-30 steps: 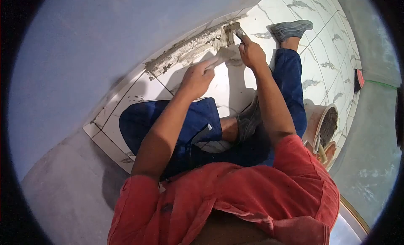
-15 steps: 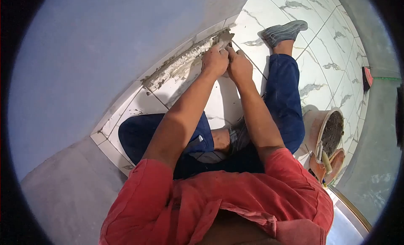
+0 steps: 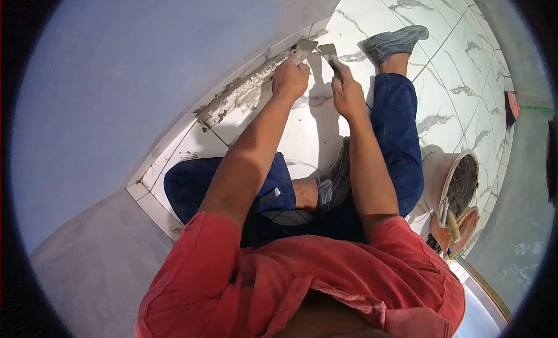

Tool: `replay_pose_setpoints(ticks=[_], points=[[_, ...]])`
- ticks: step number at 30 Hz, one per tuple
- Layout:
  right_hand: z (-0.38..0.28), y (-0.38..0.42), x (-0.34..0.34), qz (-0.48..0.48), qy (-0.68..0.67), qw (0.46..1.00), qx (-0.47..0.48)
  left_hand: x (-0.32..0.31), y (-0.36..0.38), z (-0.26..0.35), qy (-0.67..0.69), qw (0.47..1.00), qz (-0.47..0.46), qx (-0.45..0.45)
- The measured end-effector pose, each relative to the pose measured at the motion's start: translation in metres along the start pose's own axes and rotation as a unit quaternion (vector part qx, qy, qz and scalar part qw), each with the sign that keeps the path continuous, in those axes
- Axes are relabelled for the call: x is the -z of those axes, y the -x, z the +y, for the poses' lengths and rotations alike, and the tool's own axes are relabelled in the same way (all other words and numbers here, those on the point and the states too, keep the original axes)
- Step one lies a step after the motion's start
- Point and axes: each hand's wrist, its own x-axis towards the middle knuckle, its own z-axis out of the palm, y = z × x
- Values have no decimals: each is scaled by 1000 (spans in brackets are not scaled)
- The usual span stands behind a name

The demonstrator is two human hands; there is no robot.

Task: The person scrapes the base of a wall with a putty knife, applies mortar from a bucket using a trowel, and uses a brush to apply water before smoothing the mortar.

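Note:
My left hand [image 3: 289, 79] is closed around the handle of a putty knife [image 3: 306, 45], its flat blade close to the base of the wall. To its right, my right hand [image 3: 347, 95] grips a second putty knife [image 3: 328, 51], whose blade is over the white floor tiles. The two blades are a small distance apart. A rough strip of mortar [image 3: 235, 95] runs along the foot of the wall, beside and below my left hand, with crumbs around its lower end.
A bucket of dark mortar [image 3: 462, 184] stands at the right, with a tool with a pale handle [image 3: 452, 227] and an orange container [image 3: 465, 233] beside it. The blue-grey wall [image 3: 145, 65] rises at the left. My legs are on the tiled floor [image 3: 442, 99].
My hands have moved apart: the right one went to the right and slightly down with its putty knife. My left hand shifted slightly left, and both blades now show.

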Motion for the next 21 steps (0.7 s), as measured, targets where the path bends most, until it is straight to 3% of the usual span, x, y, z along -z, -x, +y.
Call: replay_pose_setpoints(ticks=[3,6,12,16,19,21], points=[[-12,-9,11,-10,-17,999,-34,-3,3,-14,-57,998,-1,-33],[-24,-21,18,-117,110,987,1,-2,3,-20,-100,994,-11,-37],[-18,-60,-10,-134,136,982,2,9,16,-29,-182,981,-5,-73],[-12,-54,-5,-127,103,986,-26,28,39,-37,-161,984,15,-78],[-2,-38,-2,-152,80,983,-58,55,59,-50,-133,988,-29,-71],[0,-30,-4,-148,166,975,20,71,77,-58,-67,992,-13,-105]])
